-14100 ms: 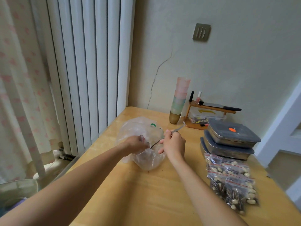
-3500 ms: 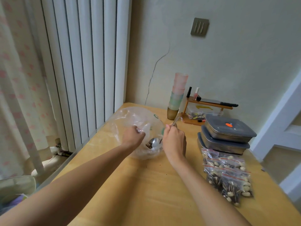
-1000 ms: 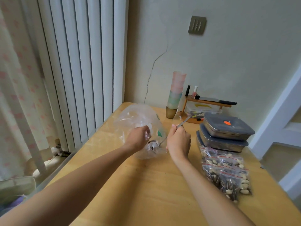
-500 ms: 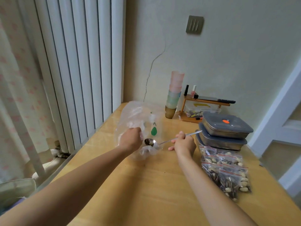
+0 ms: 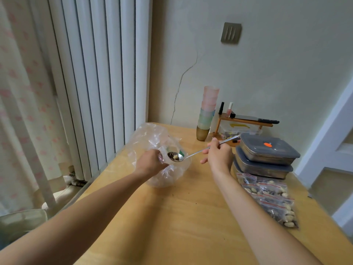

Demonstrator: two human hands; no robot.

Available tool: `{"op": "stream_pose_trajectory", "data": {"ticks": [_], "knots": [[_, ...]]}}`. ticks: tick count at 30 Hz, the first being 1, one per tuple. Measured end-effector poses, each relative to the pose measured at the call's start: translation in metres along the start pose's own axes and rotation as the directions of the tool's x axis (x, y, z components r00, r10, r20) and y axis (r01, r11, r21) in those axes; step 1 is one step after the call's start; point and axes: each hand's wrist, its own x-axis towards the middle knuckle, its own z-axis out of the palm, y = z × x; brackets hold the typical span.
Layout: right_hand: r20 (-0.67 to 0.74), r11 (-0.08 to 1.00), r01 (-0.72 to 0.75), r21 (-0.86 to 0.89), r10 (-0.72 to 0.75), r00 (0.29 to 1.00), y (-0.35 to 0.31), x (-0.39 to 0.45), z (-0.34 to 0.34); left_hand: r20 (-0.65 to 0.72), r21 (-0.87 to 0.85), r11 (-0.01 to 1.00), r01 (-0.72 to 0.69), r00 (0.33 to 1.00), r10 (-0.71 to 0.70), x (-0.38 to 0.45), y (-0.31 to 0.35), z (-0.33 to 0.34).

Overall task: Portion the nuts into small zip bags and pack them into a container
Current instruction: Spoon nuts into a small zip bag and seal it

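A person's left hand [image 5: 150, 163] grips a large clear plastic bag [image 5: 152, 146] on a wooden table [image 5: 183, 222]. The right hand [image 5: 217, 157] pinches a metal spoon [image 5: 177, 156] holding a few nuts, just beside the bag's mouth. Scooping looks underway; next needs an open zip bag. Filled zip bags [image 5: 267, 197] and stacked lidded containers [image 5: 267, 155] sit right of the bag, by a cracked wall.

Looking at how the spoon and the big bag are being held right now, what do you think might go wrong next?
1. The spoon, held far back by the right hand, carries a few nuts; a tilt could spill them onto the table.
2. The big bag is limp, gripped by the left hand; it may sag and snag the spoon.
3. The filled zip bags lie near the table's right edge; an elbow could knock them off.
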Motion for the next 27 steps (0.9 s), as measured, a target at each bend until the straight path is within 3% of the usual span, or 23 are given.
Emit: {"op": "stream_pose_trajectory", "data": {"ticks": [6,10,13,16,19,23,27], "knots": [[0.028,0.981,0.186,-0.055,-0.185,0.982,-0.016,-0.013,0.005,0.076,-0.042,0.999,0.011,0.997,-0.007,-0.002,0.012,-0.001],[0.040,0.911,0.399,-0.103,-0.397,0.917,-0.023,-0.025,0.010,0.137,-0.032,0.998,0.062,0.989,-0.057,-0.001,0.011,0.003],[0.096,0.782,0.601,-0.163,-0.594,0.799,-0.027,-0.030,0.016,0.149,-0.039,0.994,0.102,0.984,-0.095,0.002,0.011,0.010],[0.200,0.544,0.817,-0.192,-0.793,0.575,-0.032,-0.035,0.024,0.130,-0.083,0.983,0.164,0.980,-0.153,-0.001,0.017,0.014],[0.275,0.356,0.913,-0.199,-0.874,0.400,-0.034,-0.044,0.030,0.112,-0.193,0.957,0.219,0.973,-0.200,-0.003,0.022,0.016],[0.244,0.289,0.925,-0.247,-0.905,0.348,-0.031,-0.042,0.034,0.106,-0.270,0.932,0.240,0.970,-0.219,-0.003,0.017,0.022],[0.206,0.308,0.924,-0.226,-0.912,0.354,-0.032,-0.040,0.033,0.050,-0.306,0.930,0.203,0.979,-0.198,0.000,0.009,0.029]]}}
